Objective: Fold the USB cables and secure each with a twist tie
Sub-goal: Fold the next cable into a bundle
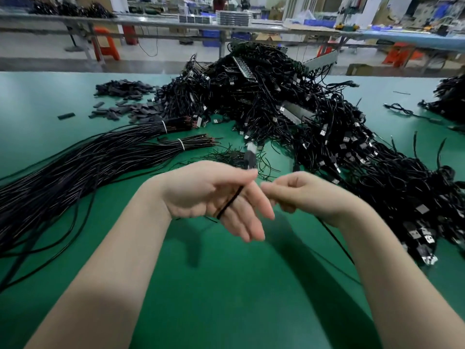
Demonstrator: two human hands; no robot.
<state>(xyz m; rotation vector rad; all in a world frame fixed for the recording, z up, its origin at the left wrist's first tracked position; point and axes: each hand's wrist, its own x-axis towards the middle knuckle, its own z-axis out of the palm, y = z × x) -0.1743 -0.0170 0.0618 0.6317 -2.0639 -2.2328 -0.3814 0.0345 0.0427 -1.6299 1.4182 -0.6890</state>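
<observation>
A: Above the green table (226, 285), left hand (214, 197) has fingers extended flat, thumb pinning a USB cable (230, 201) across the palm; plug end blurred past the fingertips.

B: Right hand (299, 191)?

A: Curled into a fist just beside the left. The cable trails from under its wrist, so it probably holds the running length; grip not visible.

B: Step?

A: Judged: folding under way, no tie yet. Next calls for more loops, then a tie from the twist ties (231, 154) lying beyond.
</observation>
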